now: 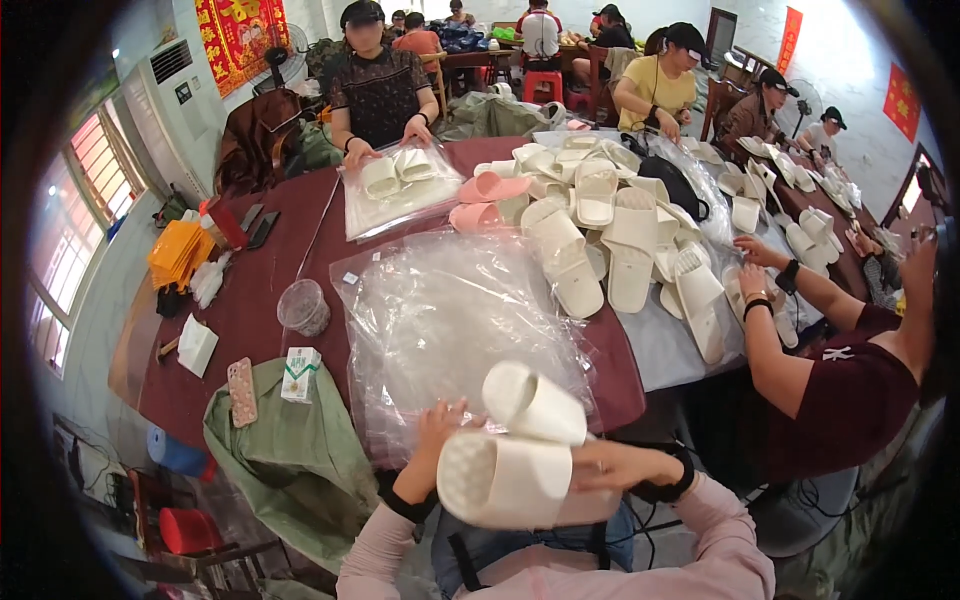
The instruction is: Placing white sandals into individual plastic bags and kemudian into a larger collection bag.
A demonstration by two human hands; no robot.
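Observation:
Two cream slippers are low in the middle, above my lap at the table's near edge. The nearer slipper (510, 480) lies crosswise, and the second slipper (535, 405) is just beyond it. My right hand (625, 467) grips the nearer one from its right side, and part of that slipper is slightly blurred. Left of the pair, my left hand (437, 436) has its fingers stretched forward and apart over the edge of the clear plastic bags (450, 330). The nearer slipper partly hides its palm. The bags lie flat in a stack on the dark red table.
A pile of cream slippers (632, 235) stands at the right, with pink slippers (490, 188) at its left edge. A clear tub (302, 307), a white carton (299, 374) and a phone (241, 392) on green cloth are at the left. Co-workers sit across and to my right.

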